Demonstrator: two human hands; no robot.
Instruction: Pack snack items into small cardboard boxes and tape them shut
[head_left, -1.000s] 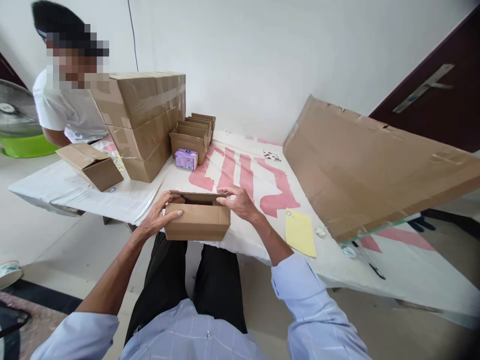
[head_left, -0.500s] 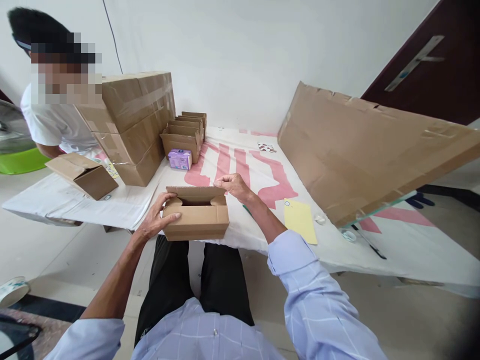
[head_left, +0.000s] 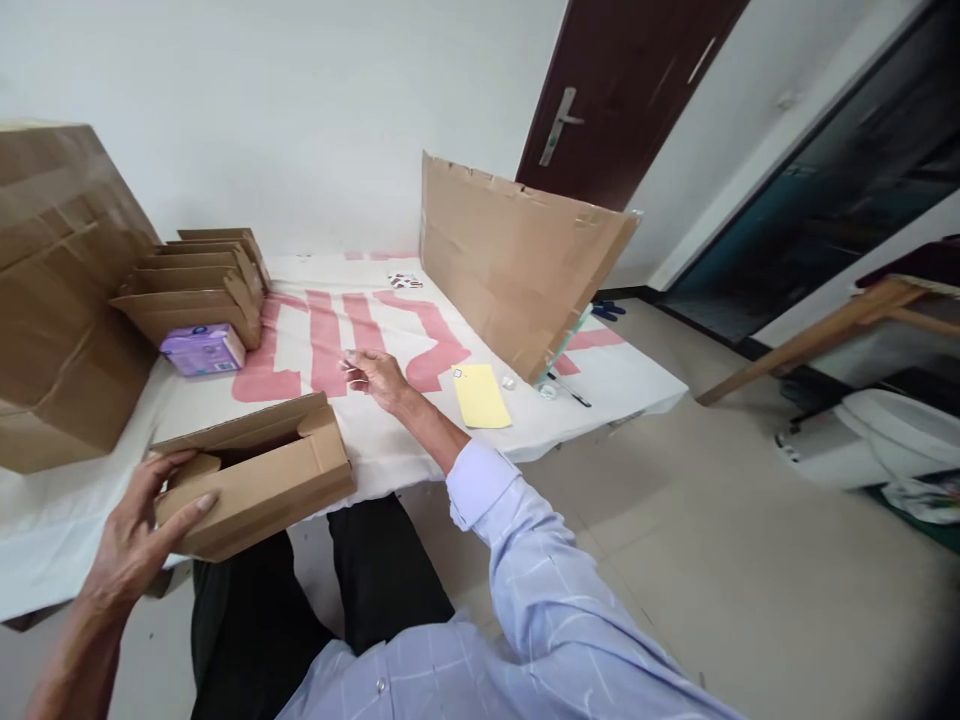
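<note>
An open brown cardboard box (head_left: pixel 259 478) sits at the table's front edge, its back flap upright and its inside dark. My left hand (head_left: pixel 146 520) grips the box's left end, thumb on the front panel and fingers over the left flap. Above the table, just beyond the box's right end, my right hand (head_left: pixel 375 378) is held with its fingertips pinched together. Whatever lies between them is too small or see-through to name. A yellow sheet of paper (head_left: pixel 481 396) with a small label on it lies to the right of that hand.
Behind the box stand a purple pack (head_left: pixel 202 350) and several open cartons (head_left: pixel 187 300). Large taped boxes (head_left: pixel 67 300) are stacked at left. A big cardboard panel (head_left: pixel 517 260) leans at right, with a tape roll (head_left: pixel 548 392) and a black pen (head_left: pixel 570 390) near its base.
My view has swung to the right. My right hand has come away from the box's back flap, fingers still pinched. My left hand keeps its grip on the box, which now looks angled.
</note>
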